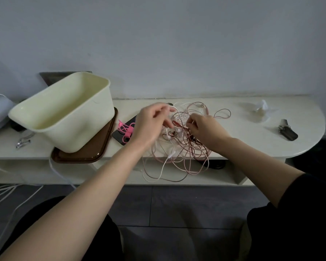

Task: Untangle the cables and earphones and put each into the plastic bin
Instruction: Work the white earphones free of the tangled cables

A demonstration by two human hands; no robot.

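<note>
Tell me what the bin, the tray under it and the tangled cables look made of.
Bin: cream plastic, likely; thin moulded walls, rounded rim, soft sheen.
Tray: dark brown, glossy, probably plastic; light glints along its raised rim.
Tangled cables: some have a smooth white, rubbery-looking sheath; others are rose-gold with a glint, perhaps braided; too fine to tell.

Cable tangle [186, 147]: on counter [252, 140], beneath the fingers [193, 121], loops hanging over front edge.
Phone [120, 133]: just left of fingers.
Bin [79, 129]: farther left, on tray [73, 160].
Clipper [23, 142]: far left.
Keys [287, 129]: well right; tissue [260, 110] behind them.
</note>
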